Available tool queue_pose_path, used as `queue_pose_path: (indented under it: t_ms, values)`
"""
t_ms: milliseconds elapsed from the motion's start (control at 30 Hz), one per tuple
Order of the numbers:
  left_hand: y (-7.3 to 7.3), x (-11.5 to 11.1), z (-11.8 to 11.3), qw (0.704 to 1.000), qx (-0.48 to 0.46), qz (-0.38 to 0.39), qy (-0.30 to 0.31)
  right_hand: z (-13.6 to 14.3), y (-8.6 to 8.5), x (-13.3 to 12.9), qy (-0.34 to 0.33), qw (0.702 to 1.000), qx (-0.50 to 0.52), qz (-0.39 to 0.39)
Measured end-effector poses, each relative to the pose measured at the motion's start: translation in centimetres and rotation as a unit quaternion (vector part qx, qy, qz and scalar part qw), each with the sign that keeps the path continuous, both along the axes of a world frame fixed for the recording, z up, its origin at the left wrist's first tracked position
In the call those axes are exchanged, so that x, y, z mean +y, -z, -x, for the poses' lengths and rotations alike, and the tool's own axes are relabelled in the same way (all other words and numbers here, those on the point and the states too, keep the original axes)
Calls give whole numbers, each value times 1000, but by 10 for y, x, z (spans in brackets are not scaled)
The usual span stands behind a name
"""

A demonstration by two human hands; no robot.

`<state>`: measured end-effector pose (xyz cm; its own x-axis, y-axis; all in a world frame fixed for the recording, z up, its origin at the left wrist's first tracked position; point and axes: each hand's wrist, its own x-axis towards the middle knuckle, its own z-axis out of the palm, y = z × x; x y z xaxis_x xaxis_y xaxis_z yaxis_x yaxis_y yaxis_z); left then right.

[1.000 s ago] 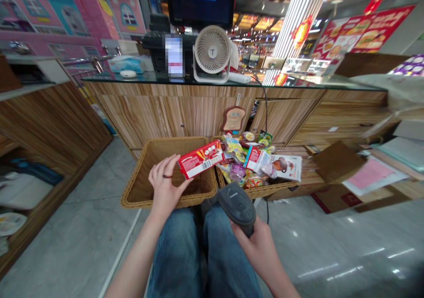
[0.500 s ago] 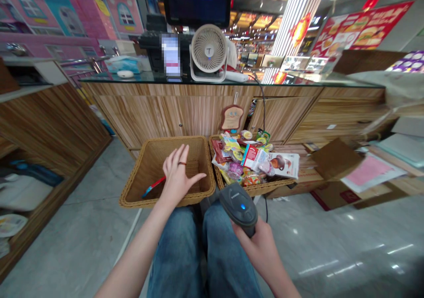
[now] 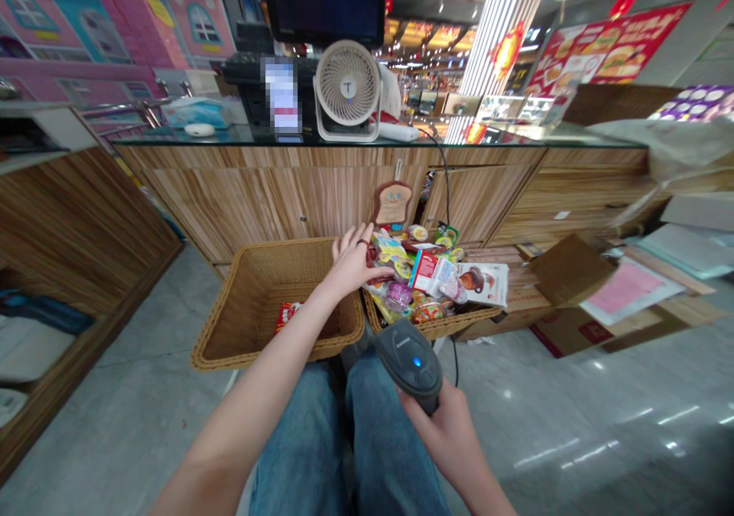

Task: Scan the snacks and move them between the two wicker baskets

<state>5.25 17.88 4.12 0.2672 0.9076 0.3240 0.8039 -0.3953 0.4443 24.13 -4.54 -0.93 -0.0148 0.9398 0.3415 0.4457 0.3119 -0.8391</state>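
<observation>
My left hand (image 3: pixel 352 260) reaches over the left edge of the right-hand wicker basket (image 3: pixel 467 322), fingers apart, at the packaged snacks (image 3: pixel 393 250); whether the fingertips touch them I cannot tell. That basket is heaped with colourful packets, among them a red-and-white pack (image 3: pixel 425 270), a purple wrapped item (image 3: pixel 397 296) and a white box with a brown pot pictured on it (image 3: pixel 485 283). My right hand (image 3: pixel 450 428) grips a dark barcode scanner (image 3: pixel 408 359), its blue light lit, just in front of this basket. In the left-hand wicker basket (image 3: pixel 229 302) lies a red packet (image 3: pixel 287 314), partly hidden by my left forearm.
A wooden counter (image 3: pixel 246 195) stands behind the baskets, with a white fan (image 3: pixel 348 84), a monitor (image 3: pixel 324 4) and a phone-like screen (image 3: pixel 280 95) on top. A toast-shaped hanging (image 3: pixel 393 202) and a cable (image 3: pixel 448 187) hang down its front. Cardboard boxes (image 3: pixel 573 271) sit at right.
My left hand has moved right, from above the left basket to the snacks in the right one. A red packet now lies on the left basket's bottom. The scanner stays in my right hand.
</observation>
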Motion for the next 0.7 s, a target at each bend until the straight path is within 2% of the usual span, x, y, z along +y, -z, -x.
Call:
queue_pose_path:
  t_ms: [133, 267, 367, 500, 700]
  values:
    - [-5, 13, 0, 999, -8, 42, 31, -2, -1, 1, 2, 1000, -6, -10]
    - [-5, 5, 9, 999, -46, 0, 26, -3, 0, 1, 6, 1000, -4, -12]
    - [-1, -15, 22, 995, -87, -38, 16, -3, 2, 0, 4, 1000, -2, -7]
    - [13, -52, 40, 989, -125, -82, -7, -2, 5, 2, 1, 1000, 4, 7]
    - [36, -94, 48, 989, -69, -123, -50, 9, -5, 8, -18, 1000, 7, 20]
